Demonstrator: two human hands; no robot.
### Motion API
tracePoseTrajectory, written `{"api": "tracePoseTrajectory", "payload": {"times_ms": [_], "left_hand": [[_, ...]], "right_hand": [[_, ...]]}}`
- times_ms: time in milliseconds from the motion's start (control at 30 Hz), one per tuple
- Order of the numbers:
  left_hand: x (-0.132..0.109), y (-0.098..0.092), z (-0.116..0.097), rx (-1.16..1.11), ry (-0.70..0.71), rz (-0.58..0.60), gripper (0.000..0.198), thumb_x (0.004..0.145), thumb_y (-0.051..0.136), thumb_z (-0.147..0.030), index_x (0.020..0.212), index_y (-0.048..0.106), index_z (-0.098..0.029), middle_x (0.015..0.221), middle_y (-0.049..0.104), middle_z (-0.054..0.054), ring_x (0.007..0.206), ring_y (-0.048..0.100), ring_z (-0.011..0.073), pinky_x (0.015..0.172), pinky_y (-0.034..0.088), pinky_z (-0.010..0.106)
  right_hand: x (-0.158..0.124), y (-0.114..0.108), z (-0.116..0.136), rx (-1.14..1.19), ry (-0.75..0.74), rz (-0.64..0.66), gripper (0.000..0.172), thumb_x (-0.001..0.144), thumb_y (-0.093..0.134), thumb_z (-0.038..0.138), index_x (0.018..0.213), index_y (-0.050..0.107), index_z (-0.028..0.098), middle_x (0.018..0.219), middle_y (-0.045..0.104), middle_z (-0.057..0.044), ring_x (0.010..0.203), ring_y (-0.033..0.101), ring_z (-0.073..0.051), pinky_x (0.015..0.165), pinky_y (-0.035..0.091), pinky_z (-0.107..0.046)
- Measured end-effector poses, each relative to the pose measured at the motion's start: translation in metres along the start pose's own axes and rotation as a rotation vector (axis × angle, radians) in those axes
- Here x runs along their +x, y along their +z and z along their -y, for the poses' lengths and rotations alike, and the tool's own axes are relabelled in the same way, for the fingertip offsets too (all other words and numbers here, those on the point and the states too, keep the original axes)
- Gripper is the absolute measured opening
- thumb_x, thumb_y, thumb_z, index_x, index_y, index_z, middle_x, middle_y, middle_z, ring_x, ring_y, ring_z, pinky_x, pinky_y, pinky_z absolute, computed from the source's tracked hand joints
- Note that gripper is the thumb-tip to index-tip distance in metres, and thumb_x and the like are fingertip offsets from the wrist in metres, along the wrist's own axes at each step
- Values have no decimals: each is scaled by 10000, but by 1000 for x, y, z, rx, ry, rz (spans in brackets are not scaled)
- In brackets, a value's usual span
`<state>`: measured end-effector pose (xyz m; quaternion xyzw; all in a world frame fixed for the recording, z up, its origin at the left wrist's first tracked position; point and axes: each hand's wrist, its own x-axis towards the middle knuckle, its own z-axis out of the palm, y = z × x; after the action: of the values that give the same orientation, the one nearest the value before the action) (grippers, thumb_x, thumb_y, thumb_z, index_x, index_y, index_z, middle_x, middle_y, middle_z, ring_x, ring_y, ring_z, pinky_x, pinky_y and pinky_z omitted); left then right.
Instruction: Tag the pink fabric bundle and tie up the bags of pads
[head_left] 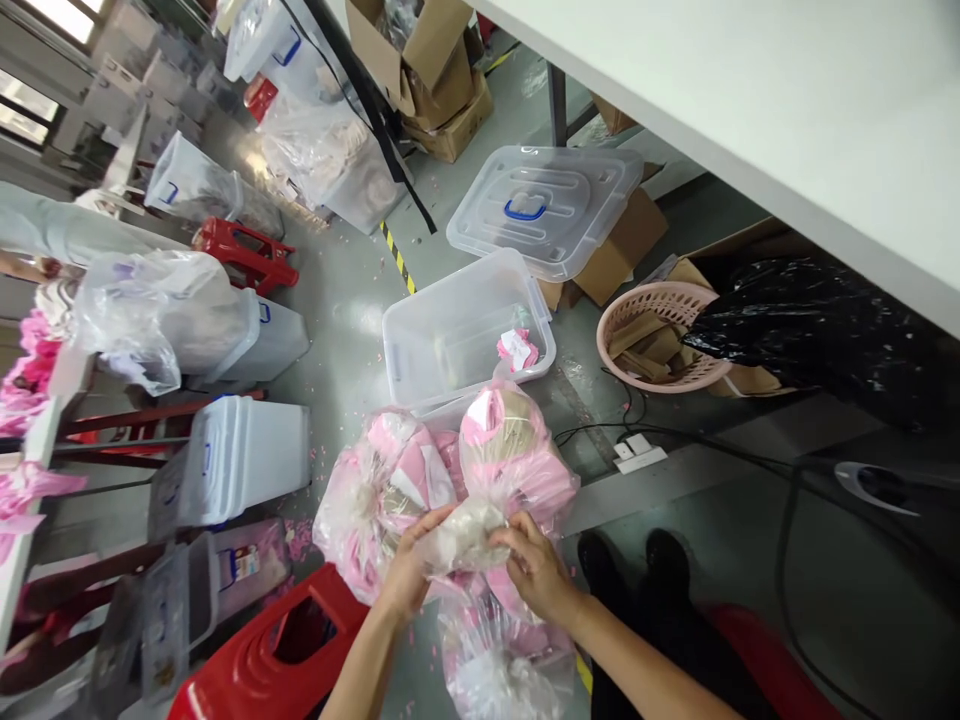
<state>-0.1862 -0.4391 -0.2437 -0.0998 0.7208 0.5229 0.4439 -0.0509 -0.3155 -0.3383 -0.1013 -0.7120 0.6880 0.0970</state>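
The left hand [411, 572] and right hand [537, 568] meet low in the middle of the view, each with its grip closed on a wad of bunched translucent plastic [466, 536], fingers on either side of it. The wad lies over a cluster of clear bags filled with pink and white pieces: an upper bag [516, 432] just beyond the hands, a left bag [381, 490] beside the left hand, and a lower bag [504, 662] between the forearms. Which of them the wad belongs to cannot be told. Past the bags, on the grey floor [341, 300], stands an open clear bin [439, 335] with a small pink bundle [517, 350] inside, near its right end. Its far corner is close to a clear lid [555, 215] with a blue handle, which rests over a cardboard box [624, 245]. Farther right, a pink basket [609, 348] holds cardboard scraps beside a black plastic bag [810, 320]. A red stool [262, 660] stands left of the left forearm.
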Motion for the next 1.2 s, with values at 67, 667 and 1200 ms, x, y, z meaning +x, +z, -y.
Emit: {"api": "tracePoseTrajectory", "payload": {"times_ms": [67, 667, 1200], "left_hand": [[4, 0, 2, -121, -53, 27, 398, 621, 681, -286, 989, 673, -137, 842, 712, 53, 649, 609, 142, 622, 476, 253], [-18, 34, -9, 377, 188, 205, 403, 515, 624, -54, 883, 499, -160, 825, 508, -25, 737, 481, 93, 643, 387, 202], [-37, 16, 8, 911, 680, 100, 224, 694, 449, -16, 801, 541, -190, 914, 592, 53, 859, 551, 170, 751, 436, 300]], "right_hand": [[2, -3, 0, 36, -11, 35, 430, 646, 391, -31, 926, 589, 227, 817, 400, -15, 761, 479, -171, 668, 422, -283], [27, -56, 22, 306, 257, 152, 315, 811, 533, 345, 1097, 512, 213, 1005, 551, -59, 845, 537, -164, 737, 469, -297], [66, -66, 61, -20, 164, 681, 429, 673, 607, 174, 1098, 608, 233, 978, 520, -22, 800, 523, -136, 672, 465, -243]]}}
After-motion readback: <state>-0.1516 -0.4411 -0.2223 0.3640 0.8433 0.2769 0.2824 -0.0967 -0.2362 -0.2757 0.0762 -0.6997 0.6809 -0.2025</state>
